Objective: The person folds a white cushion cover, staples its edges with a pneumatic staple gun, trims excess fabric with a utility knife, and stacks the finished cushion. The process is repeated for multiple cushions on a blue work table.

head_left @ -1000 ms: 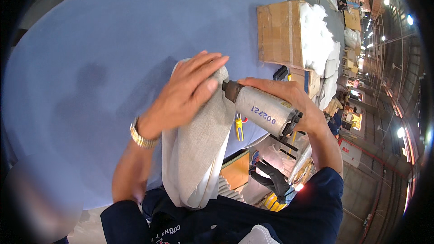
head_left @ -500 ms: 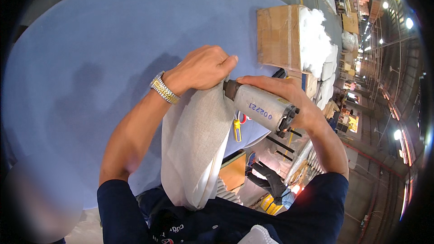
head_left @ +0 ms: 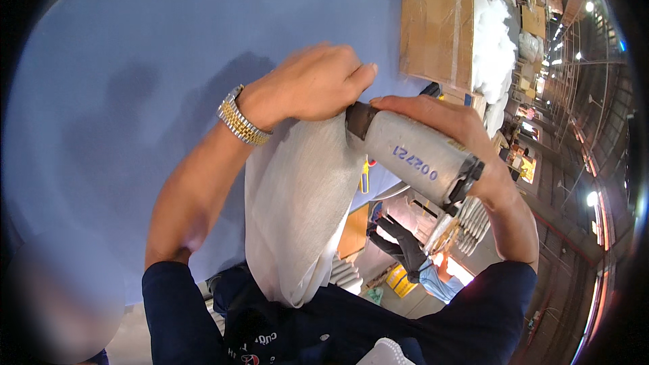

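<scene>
My left hand, with a watch on its wrist, is closed at the top of a pale grey fabric piece. From there the fabric hangs in folds toward my lap; its gripped edge is hidden under the fingers. My right hand is wrapped round a grey cylindrical power tool with a dark nose. That nose meets the fabric's upper edge, close beside the left fist. A yellow-handled tool lies partly hidden behind the fabric.
Below my hands spreads a large blue surface with a curved edge. At its far right stands a cardboard box with white fluffy stuffing beside it. Another person is beyond the surface's right edge, near a yellow package.
Both hands, the power tool and the fabric's top have shifted up and to the right in the picture. The yellow-handled tool is now more covered by the fabric. Both grips are unchanged.
</scene>
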Available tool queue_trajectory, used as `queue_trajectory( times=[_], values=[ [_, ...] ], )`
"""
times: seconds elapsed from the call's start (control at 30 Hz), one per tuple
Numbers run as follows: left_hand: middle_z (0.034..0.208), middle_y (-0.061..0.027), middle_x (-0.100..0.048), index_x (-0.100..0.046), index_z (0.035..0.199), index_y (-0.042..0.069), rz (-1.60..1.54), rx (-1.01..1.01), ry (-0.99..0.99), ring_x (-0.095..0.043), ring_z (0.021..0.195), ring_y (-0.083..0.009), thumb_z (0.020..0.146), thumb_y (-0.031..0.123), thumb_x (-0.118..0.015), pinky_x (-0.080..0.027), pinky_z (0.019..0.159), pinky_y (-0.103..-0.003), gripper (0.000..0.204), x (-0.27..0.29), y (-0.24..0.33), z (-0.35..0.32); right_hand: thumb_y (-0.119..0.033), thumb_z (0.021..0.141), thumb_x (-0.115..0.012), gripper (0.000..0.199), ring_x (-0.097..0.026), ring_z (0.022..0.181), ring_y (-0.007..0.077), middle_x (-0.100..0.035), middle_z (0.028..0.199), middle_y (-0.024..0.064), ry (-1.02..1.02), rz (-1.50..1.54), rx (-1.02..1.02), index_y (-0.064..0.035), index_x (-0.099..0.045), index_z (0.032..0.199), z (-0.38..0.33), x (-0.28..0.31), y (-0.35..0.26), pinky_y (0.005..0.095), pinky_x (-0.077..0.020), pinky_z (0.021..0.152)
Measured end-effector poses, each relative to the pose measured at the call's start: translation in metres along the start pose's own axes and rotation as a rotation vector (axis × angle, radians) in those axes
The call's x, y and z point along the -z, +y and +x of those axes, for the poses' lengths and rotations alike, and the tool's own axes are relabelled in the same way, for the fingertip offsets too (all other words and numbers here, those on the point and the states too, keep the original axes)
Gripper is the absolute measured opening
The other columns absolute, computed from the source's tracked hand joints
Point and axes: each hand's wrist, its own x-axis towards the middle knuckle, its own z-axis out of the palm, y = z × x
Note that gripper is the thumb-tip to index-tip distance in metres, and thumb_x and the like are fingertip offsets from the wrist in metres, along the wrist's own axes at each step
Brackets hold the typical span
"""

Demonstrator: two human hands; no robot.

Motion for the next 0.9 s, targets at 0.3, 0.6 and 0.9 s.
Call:
queue_trajectory(
  times=[0.3, 0.6, 0.9],
  values=[
    [0.055, -0.0204, -0.054, -0.069, 0.074, -0.007, -0.077, -0.003, 0.002, -0.056, 0.054, -0.0297, 0.103, 0.045, -0.047, -0.047, 0.062, -0.044, 0.063, 0.006, -0.006, -0.008, -0.014, 0.077, -0.075, 0.057, -0.073, 0.100, 0.0268, -0.074, 0.114, 0.0130, -0.020, 0.033, -0.118, -0.0060, -0.066, 0.133, 0.008, -0.006, -0.013, 0.0373, -0.0556, 0.091],
    [0.072, -0.0125, -0.066, -0.072, 0.084, -0.003, -0.159, 0.110, 0.166, -0.061, 0.074, -0.0208, 0.105, 0.052, -0.043, -0.050, 0.078, -0.038, 0.065, 0.013, 0.000, -0.031, -0.008, 0.064, -0.082, 0.072, -0.065, 0.106, 0.0410, -0.070, 0.113, 0.0156, 0.259, -0.106, 0.296, -0.0101, -0.064, 0.134, -0.004, -0.023, -0.005, 0.0446, -0.0530, 0.091],
    [0.104, -0.0240, -0.073, -0.074, 0.107, -0.006, 0.206, 0.406, 0.346, -0.071, 0.098, -0.0345, 0.098, 0.063, -0.052, -0.052, 0.093, -0.042, 0.073, 0.014, 0.044, -0.062, -0.011, 0.075, -0.084, 0.071, -0.065, 0.111, 0.0363, -0.066, 0.121, 0.0163, 0.684, 0.296, -0.134, -0.0066, -0.056, 0.141, -0.113, -0.154, 0.055, 0.0427, -0.0511, 0.099]
  ],
)
